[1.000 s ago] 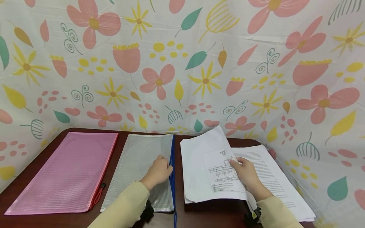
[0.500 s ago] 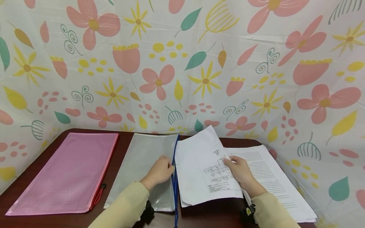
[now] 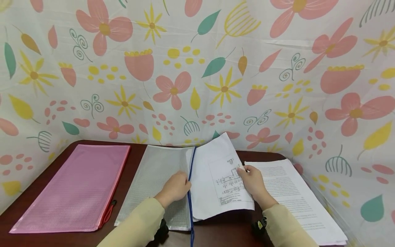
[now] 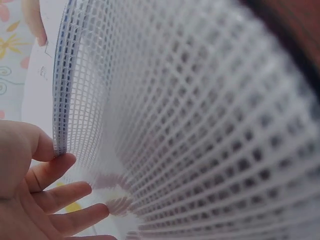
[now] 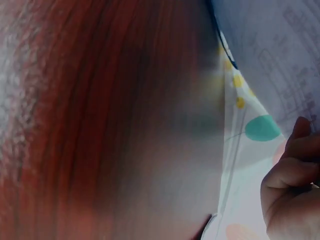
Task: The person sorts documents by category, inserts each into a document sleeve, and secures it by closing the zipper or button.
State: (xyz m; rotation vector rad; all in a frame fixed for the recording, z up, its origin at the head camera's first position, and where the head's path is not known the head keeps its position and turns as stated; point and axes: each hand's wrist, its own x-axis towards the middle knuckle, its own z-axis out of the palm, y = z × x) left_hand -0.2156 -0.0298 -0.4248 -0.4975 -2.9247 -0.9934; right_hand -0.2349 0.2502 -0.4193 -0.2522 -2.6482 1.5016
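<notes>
A clear mesh zip pouch point(image 3: 151, 171) with a blue zipper edge lies mid-table. My left hand point(image 3: 175, 188) pinches that blue edge and lifts it; in the left wrist view, thumb and index finger of the left hand point(image 4: 45, 180) grip the rim while the other fingers extend along the mesh point(image 4: 200, 110). My right hand point(image 3: 253, 182) pinches the right edge of some printed sheets point(image 3: 210, 164) bearing a line drawing. The sheets' left edge lies at the pouch's blue edge, its upper left part seemingly just inside. In the right wrist view the right hand point(image 5: 295, 185) holds the sheets point(image 5: 280, 60) from the side.
A pink mesh zip pouch point(image 3: 74, 185) with a red zipper lies at the left. A stack of printed paper point(image 3: 296, 199) lies at the right. Behind the dark wooden table point(image 3: 228, 233) hangs a flower-patterned cloth point(image 3: 185, 75).
My right hand has carried the sheets leftward, from beside the clear pouch to its blue edge. My left hand keeps hold of that edge, which has shifted slightly right.
</notes>
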